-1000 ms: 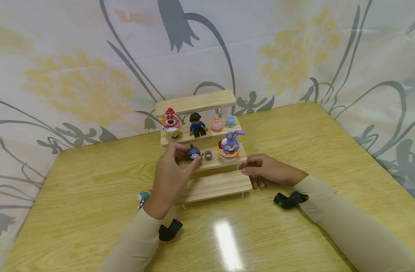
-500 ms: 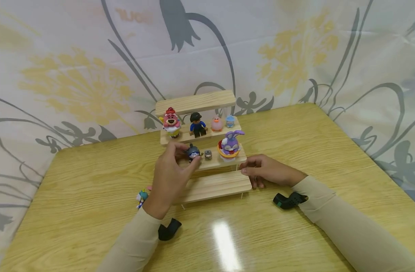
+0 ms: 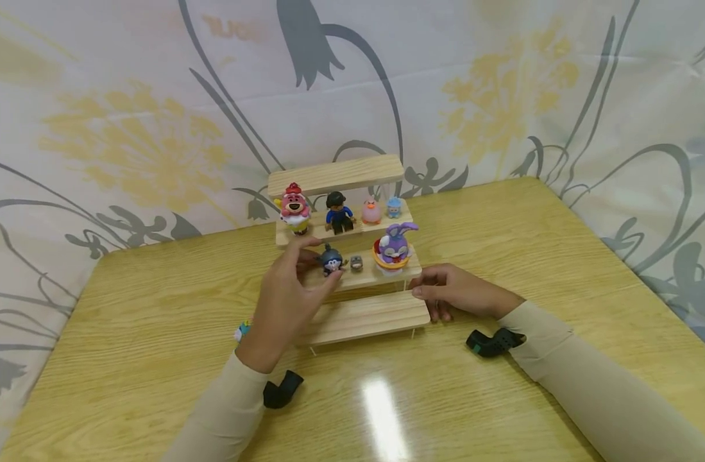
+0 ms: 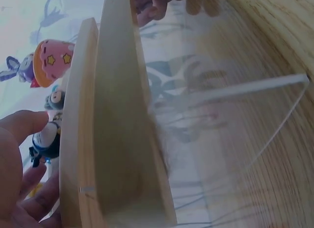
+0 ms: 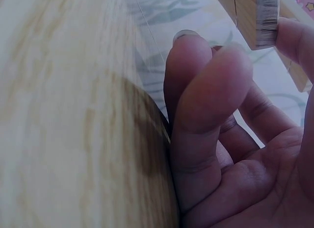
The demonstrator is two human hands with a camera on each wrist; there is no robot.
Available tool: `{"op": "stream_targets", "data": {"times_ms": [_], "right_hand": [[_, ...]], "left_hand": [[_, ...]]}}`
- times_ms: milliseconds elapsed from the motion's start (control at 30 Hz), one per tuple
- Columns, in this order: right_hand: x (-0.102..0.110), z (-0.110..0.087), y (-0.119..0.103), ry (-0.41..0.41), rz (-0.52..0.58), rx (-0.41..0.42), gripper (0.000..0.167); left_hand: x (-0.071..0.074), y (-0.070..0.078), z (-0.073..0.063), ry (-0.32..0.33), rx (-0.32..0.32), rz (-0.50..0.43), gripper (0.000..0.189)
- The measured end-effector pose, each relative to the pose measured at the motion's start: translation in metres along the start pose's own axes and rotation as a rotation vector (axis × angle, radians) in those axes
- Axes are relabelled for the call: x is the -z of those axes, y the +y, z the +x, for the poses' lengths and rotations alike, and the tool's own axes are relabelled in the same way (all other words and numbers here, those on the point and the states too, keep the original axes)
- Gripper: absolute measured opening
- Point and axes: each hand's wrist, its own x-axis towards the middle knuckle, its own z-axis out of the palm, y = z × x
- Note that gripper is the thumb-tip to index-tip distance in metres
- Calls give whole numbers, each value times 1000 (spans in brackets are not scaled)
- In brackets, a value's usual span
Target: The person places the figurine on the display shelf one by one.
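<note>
My left hand (image 3: 285, 298) surrounds a small dark-capped figurine (image 3: 331, 260) on the third tier of a wooden display stand (image 3: 366, 316). The thumb is at its base; the index finger stands apart from its head. In the left wrist view the thumb (image 4: 30, 124) lies beside the figurine (image 4: 46, 141), with the other fingers below it. My right hand (image 3: 462, 289) holds the stand's right end near the lowest tier. In the right wrist view one digit touches a board's edge (image 5: 267, 22), and curled fingers rest by the table. A tiny grey figurine (image 3: 356, 263) stands beside the dark-capped one.
A purple rabbit figurine (image 3: 394, 249) sits at the tier's right end. Above stand a pink bear (image 3: 295, 208), a blue-shirted figure (image 3: 339, 213), a pink bird (image 3: 371, 212) and a small blue figure (image 3: 394, 207). A teal figurine (image 3: 242, 330) lies partly behind my left wrist.
My left index finger has lifted away from the dark-capped figurine, showing more of it. The left wrist has shifted slightly left. My right hand stays at the stand's end.
</note>
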Motion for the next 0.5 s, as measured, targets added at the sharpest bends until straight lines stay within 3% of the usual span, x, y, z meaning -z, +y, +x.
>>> {"op": "stream_targets", "data": {"times_ms": [500], "right_hand": [[-1, 1, 1, 2, -2, -12, 45]], "left_hand": [[28, -16, -13, 10, 64, -69, 48]]}}
